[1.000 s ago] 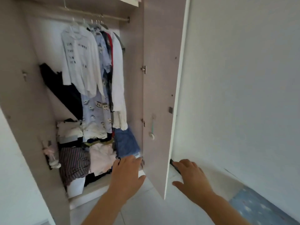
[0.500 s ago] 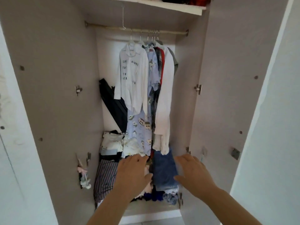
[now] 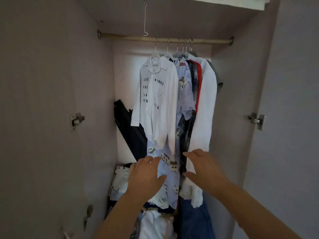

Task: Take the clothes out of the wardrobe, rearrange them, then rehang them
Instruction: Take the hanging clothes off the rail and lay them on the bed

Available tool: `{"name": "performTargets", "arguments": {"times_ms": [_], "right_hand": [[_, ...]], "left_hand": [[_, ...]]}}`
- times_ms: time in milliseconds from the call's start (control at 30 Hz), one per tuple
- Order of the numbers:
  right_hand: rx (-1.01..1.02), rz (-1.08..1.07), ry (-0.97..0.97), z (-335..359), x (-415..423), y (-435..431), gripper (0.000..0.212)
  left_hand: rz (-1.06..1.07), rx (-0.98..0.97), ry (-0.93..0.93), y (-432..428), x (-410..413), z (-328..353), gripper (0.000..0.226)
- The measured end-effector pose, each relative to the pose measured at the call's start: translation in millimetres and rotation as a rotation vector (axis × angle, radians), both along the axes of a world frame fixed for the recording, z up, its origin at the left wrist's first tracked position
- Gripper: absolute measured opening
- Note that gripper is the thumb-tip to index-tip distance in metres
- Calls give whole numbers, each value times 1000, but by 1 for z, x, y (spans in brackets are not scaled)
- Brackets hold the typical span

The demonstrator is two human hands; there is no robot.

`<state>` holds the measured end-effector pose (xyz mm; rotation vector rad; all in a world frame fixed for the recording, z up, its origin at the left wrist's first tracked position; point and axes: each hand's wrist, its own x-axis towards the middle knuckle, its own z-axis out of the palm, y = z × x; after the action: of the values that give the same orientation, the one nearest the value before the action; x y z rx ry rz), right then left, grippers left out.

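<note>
Inside the open wardrobe, the clothes are found hanging from the rail, all on hangers: a white lettered shirt, a blue cartoon-print garment and a long white garment. Since half a second ago both hands are noted as raised from the folded pile to the hanging hems. The left hand is spread before the cartoon print and the right hand at the white garment, nothing is gripped and contact is unconfirmed, so removal is judged imminent but not begun.
</note>
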<state>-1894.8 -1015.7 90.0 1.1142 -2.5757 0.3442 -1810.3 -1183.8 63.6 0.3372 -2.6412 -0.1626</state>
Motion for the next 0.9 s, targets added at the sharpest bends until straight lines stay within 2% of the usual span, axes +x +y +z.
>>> {"name": "performTargets", "arguments": {"times_ms": [300,567,733,900], "right_hand": [[-75,173,149,47,-134,-83,60],[-162,291,271,107,-220,-150,56],[-184,313,393,150,-255,-194,55],[-255,243,550,204,-290,-241,53]], "left_hand": [[99,3,136,-61,-122,53,61],[185,22,299,-113,-204,106,61],[187,48,428,-150,-245,144,61],[100,89,532,-191,-286,178,60]]}}
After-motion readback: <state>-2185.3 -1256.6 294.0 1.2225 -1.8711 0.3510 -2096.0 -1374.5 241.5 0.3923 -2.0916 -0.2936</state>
